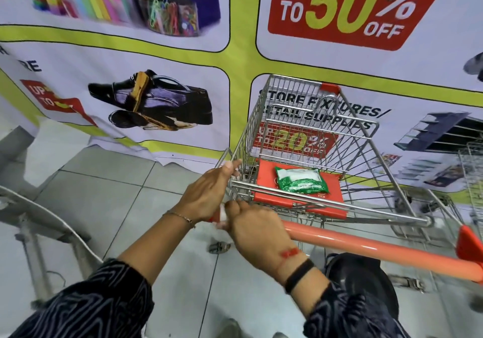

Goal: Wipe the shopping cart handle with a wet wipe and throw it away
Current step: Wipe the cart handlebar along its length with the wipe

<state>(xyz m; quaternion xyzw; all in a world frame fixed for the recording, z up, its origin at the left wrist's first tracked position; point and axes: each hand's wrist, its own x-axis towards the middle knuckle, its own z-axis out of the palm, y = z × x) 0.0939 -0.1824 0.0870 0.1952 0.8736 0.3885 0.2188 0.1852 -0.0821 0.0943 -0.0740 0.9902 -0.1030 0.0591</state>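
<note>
Right hand (pixel 257 229) curled around the left end of the orange cart handle (pixel 379 247), fingers closed over a white wet wipe (pixel 222 214) pressed against the bar; only a small bunched edge of the wipe shows, between the two hands. Black band and a red mark at that wrist, dark patterned sleeve behind it. Left hand (pixel 206 194) just beside, on the far left, resting on the near-left corner of the cart's wire frame, thumb lying along the top wire and fingers wrapped down over the rim; whether firmly clamped or merely steadying, hard to tell. Thin bracelet at that wrist.

Handle running from the hands off to the right and nearer, ending in a red plastic cap (pixel 470 243) at the right edge. Beyond the handle, the silver wire shopping cart (pixel 308 118), basket narrowing toward the far end, red corner guard on its far rim. Inside, on the folded red child seat flap (pixel 266 180), a green and white wipe packet (pixel 300 180) lying flat, well apart from both hands.

Past the cart, a large printed banner (pixel 243 58) with yellow-green borders: black shoes at left, "UP TO 50% OFF" at top right. Pale tiled floor (pixel 117 180) below, grey metal legs at far left.
</note>
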